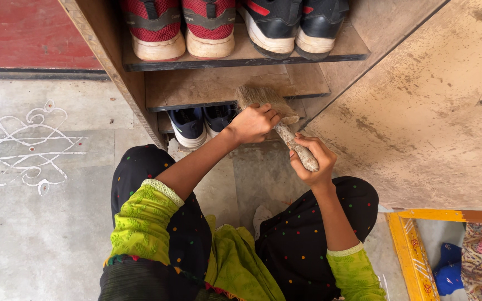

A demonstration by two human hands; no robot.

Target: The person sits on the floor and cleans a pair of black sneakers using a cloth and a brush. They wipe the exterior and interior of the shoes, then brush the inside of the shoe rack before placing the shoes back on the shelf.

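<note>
Brush (277,120) | worn pale bristles, grimy handle | left hand (254,124), right hand (311,161) both gripping it

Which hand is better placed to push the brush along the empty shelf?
Probably the left hand: it grips the brush close to the bristles, right at the empty shelf. The right hand holds the handle's far end, farther from the shelf.

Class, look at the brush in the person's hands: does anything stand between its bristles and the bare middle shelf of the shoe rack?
Nothing visible does. The brush, held by the left hand and right hand, has its bristles right at the bare middle shelf. The shoes sit on other shelves, red pair above and dark pair below.
</note>
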